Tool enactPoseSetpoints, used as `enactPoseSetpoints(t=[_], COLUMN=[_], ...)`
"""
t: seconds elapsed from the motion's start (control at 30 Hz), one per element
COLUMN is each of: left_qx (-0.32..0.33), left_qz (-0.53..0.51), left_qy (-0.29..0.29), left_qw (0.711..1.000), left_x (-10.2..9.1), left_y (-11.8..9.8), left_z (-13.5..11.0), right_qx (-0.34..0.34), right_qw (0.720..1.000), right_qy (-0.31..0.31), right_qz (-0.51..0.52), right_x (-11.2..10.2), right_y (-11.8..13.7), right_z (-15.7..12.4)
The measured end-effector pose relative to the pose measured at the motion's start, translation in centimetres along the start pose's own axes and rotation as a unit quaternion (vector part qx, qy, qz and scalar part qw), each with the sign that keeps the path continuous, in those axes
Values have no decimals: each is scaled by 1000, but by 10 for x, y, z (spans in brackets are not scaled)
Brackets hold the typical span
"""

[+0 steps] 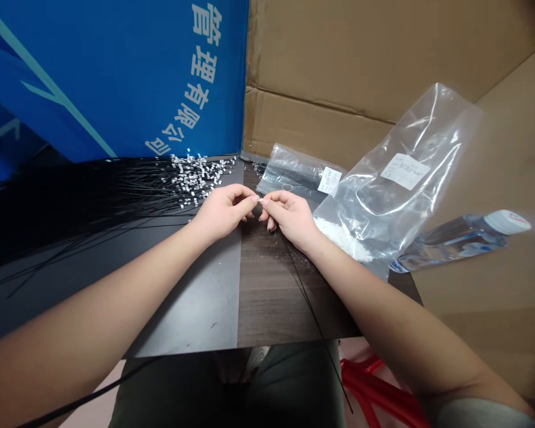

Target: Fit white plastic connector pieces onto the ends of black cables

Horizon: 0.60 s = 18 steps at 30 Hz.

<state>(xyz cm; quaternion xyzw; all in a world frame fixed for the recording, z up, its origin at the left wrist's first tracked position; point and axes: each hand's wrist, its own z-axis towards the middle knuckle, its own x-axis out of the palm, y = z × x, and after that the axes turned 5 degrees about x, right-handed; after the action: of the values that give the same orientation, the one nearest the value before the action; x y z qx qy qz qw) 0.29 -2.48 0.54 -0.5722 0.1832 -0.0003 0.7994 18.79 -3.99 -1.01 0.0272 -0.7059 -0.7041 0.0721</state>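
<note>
Cardboard [321, 59] and a blue banner [116, 77] stand behind the table [271, 297], which holds black cable ties [93, 196] and heaped white bits [198, 178]. Plastic bags [383, 178] and a water bottle [463, 244] lie rightward. The left hand [223, 211] and right hand [292, 220] pinch a tiny white piece [260, 201] between them, above the table.

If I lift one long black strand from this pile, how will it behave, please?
It will probably feel light and bend slightly, not limp: the strand past the table edge runs almost straight. It may snag neighbours, because the pile of black strands lies crossed, with small white pieces at one end.
</note>
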Motion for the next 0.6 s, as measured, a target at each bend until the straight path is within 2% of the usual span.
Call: enactPoseSetpoints(t=[0.33, 0.6], left_qx=[7, -22], left_qz=[46, -2], left_qy=[40, 43], left_qw=[998, 999], left_x=[-2, -2], left_y=[0, -3], left_z=[0, 1], right_qx=[2, 9], right_qw=[1000, 1000], right_qy=[-8, -3], right_qz=[-10, -5], right_x=[-1, -1], right_y=[2, 1], right_z=[-1, 0])
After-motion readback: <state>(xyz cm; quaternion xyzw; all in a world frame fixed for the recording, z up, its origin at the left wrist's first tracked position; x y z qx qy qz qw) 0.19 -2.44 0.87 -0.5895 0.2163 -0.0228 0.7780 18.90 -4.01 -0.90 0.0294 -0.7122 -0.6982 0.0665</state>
